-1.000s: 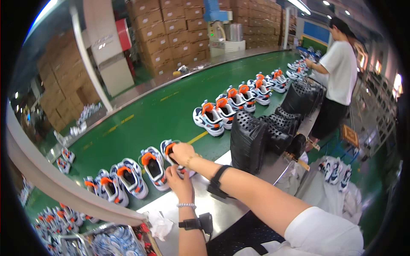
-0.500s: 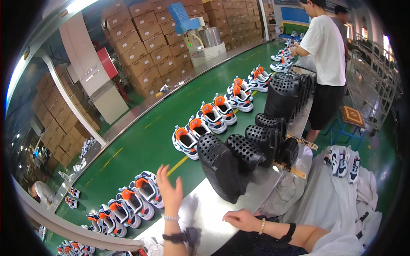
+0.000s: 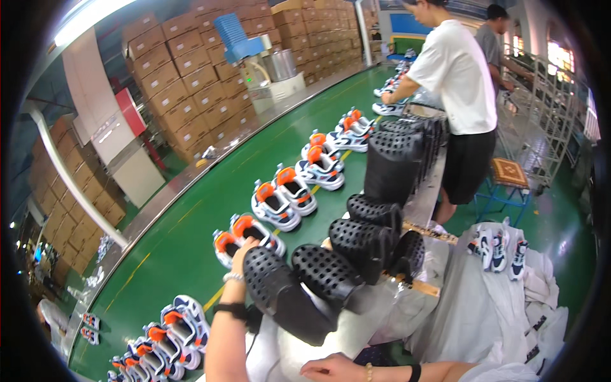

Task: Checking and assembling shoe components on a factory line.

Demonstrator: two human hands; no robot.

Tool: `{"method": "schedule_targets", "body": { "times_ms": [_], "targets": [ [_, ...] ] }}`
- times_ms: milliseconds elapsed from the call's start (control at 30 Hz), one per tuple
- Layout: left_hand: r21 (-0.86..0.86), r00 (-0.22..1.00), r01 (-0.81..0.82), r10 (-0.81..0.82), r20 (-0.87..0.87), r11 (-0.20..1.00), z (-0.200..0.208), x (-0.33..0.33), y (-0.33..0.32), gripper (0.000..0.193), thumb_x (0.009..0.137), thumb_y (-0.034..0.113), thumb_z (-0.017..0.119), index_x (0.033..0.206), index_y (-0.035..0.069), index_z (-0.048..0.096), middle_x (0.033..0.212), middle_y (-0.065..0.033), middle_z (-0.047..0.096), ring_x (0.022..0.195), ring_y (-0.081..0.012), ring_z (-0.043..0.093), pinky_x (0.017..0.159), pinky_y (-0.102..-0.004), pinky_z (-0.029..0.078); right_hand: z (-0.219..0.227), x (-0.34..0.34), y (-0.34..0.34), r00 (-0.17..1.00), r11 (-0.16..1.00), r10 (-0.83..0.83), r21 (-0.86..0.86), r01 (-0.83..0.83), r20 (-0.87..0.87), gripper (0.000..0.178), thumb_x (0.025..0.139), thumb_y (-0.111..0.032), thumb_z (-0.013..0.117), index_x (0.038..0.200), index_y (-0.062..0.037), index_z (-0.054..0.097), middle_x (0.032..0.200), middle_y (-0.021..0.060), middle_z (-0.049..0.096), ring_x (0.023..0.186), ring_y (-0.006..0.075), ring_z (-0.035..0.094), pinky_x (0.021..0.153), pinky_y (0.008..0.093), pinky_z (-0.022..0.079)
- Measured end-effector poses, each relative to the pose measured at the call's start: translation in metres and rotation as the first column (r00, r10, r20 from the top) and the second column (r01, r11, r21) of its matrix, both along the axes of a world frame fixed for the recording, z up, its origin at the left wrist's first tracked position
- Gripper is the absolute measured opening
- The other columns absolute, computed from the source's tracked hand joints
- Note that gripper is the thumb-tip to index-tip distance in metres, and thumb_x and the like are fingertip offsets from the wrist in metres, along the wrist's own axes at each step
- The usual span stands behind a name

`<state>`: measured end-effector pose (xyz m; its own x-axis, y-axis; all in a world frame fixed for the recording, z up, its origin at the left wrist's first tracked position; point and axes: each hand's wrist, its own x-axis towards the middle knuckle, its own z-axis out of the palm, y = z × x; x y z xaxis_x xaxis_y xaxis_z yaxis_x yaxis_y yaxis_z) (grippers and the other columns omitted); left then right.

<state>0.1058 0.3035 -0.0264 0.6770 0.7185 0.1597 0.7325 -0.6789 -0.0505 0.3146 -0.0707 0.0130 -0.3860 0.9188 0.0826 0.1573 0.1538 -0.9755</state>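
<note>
On the green conveyor, a pair of white, navy and orange sneakers stands just ahead of my left hand (image 3: 243,253). Its fingers close at the collar of the right-hand sneaker (image 3: 259,230), touching its near end. The other sneaker (image 3: 226,247) is just left of that hand. A black perforated shoe-shaped form (image 3: 277,290) partly covers my left fingers. Beside it stands a second black form (image 3: 328,275). Low in the view, my right hand (image 3: 334,368) rests near the table edge with loosely extended fingers and nothing visible in it.
More sneakers (image 3: 172,334) line the belt at lower left, with further pairs (image 3: 318,167) beyond. Several black forms (image 3: 398,159) stand along the right side. A person in a white shirt (image 3: 455,76) works farther along. Sneakers (image 3: 499,250) lie on white cloth at right.
My left hand has reached forward from above the belt to a pair of sneakers. The view has shifted, and the sneakers appear nearer. My right hand sits lower in view.
</note>
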Motion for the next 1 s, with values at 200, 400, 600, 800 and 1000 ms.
{"method": "schedule_targets", "body": {
  "times_ms": [200, 400, 600, 800, 1000],
  "targets": [
    [-0.229, 0.966, -0.026, 0.083, 0.243, 0.973, 0.066, 0.006, -0.124, 0.032, 0.081, 0.017, 0.061, 0.111, 0.005, 0.059, 0.108, -0.0205, 0.061, 0.083, -0.0343, 0.065, 0.077, -0.0402, 0.051, -0.005, 0.008, -0.001, 0.995, 0.995, -0.100, 0.027, 0.099, 0.019, 0.021, 0.090, -0.025, 0.058, 0.096, -0.0061, 0.066, 0.080, 0.0162, 0.066, 0.072, 0.0319, 0.066, 0.064, 0.0367, 0.050],
    [-0.234, 0.814, -0.432, 0.488, 0.314, 0.871, 0.105, -0.033, -0.154, 0.026, 0.079, 0.011, 0.056, 0.100, -0.001, 0.065, 0.094, -0.0232, 0.065, 0.086, -0.0364, 0.065, 0.079, -0.0430, 0.052, -0.003, 0.004, -0.007, 0.999, 0.996, -0.038, 0.087, 0.037, 0.014, 0.022, 0.091, -0.025, 0.057, 0.097, -0.0066, 0.066, 0.080, 0.0162, 0.066, 0.072, 0.0312, 0.066, 0.064, 0.0366, 0.050],
    [-0.350, 0.911, -0.403, 0.407, -0.067, 0.845, 0.014, -0.076, -0.082, 0.041, 0.081, 0.011, 0.048, 0.119, -0.001, 0.056, 0.099, -0.0237, 0.066, 0.095, -0.0371, 0.064, 0.084, -0.0418, 0.050, 0.002, -0.003, -0.013, 0.999, 0.996, -0.043, 0.082, 0.041, 0.030, 0.021, 0.093, -0.025, 0.054, 0.097, -0.0086, 0.067, 0.078, 0.0161, 0.066, 0.071, 0.0315, 0.065, 0.064, 0.0372, 0.049],
    [-0.243, 0.903, -0.427, 0.425, -0.065, 0.871, -0.017, -0.078, -0.043, 0.046, 0.079, 0.010, 0.048, 0.124, -0.001, 0.052, 0.106, -0.0234, 0.064, 0.099, -0.0361, 0.062, 0.088, -0.0414, 0.048, -0.004, -0.002, -0.023, 0.999, 0.999, -0.020, 0.027, 0.021, -0.042, 0.021, 0.093, -0.023, 0.053, 0.098, -0.0078, 0.066, 0.075, 0.0138, 0.064, 0.067, 0.0276, 0.064, 0.062, 0.0352, 0.049],
    [-0.168, 0.859, -0.511, 0.494, -0.135, 0.843, -0.041, -0.107, -0.056, 0.052, 0.077, 0.010, 0.048, 0.128, -0.001, 0.048, 0.114, -0.0231, 0.061, 0.103, -0.0352, 0.060, 0.091, -0.0410, 0.046, -0.005, 0.009, -0.027, 0.966, 0.973, 0.118, -0.166, -0.159, -0.231, 0.022, 0.094, -0.021, 0.055, 0.103, -0.0039, 0.065, 0.069, 0.0073, 0.062, 0.058, 0.0155, 0.059, 0.059, 0.0281, 0.048]
  ]
}}
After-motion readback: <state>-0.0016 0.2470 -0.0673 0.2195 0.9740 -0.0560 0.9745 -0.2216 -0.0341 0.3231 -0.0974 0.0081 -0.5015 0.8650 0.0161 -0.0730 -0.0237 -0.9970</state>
